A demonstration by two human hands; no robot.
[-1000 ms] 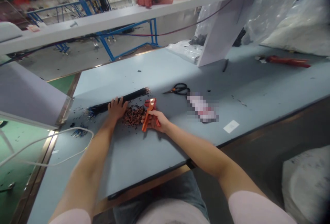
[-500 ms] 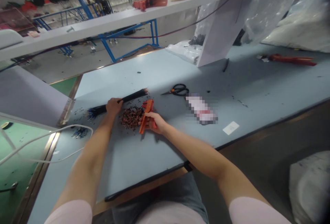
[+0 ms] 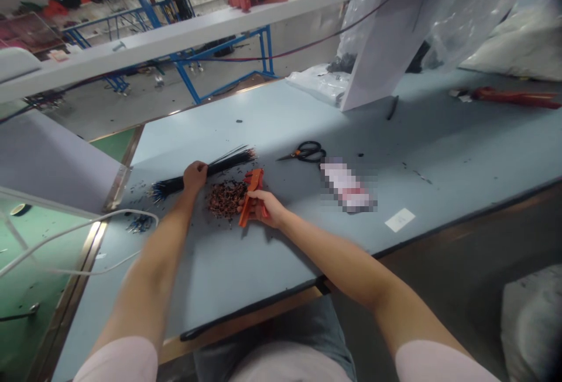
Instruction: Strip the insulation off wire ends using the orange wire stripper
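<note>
The left hand point(image 3: 195, 176) is closing its grip around the middle of a light, springy bundle of black wires point(image 3: 230, 162) lying on the worktop point(image 3: 246, 276), while the right hand point(image 3: 263, 209) is firmly gripping a stiff orange wire stripper point(image 3: 252, 197) beside a heap of wire scraps point(image 3: 225, 199).

Blue-grey table point(image 3: 211, 124), scattered with black wire scraps. Black wire bundle point(image 3: 230, 162) lies under the left fingers point(image 3: 195, 172), its ends fanning out on both sides. Heap of small reddish-brown wire pieces point(image 3: 225, 199) just beside the right fingers point(image 3: 259, 199). Loose blue-tipped wires point(image 3: 140, 224) further out, past the left fingers. Beyond the right fingers: black-handled scissors point(image 3: 307, 152), a blurred packet point(image 3: 346, 186), a white paper slip point(image 3: 400, 220). Far right, a long red tool point(image 3: 513, 97).
</note>
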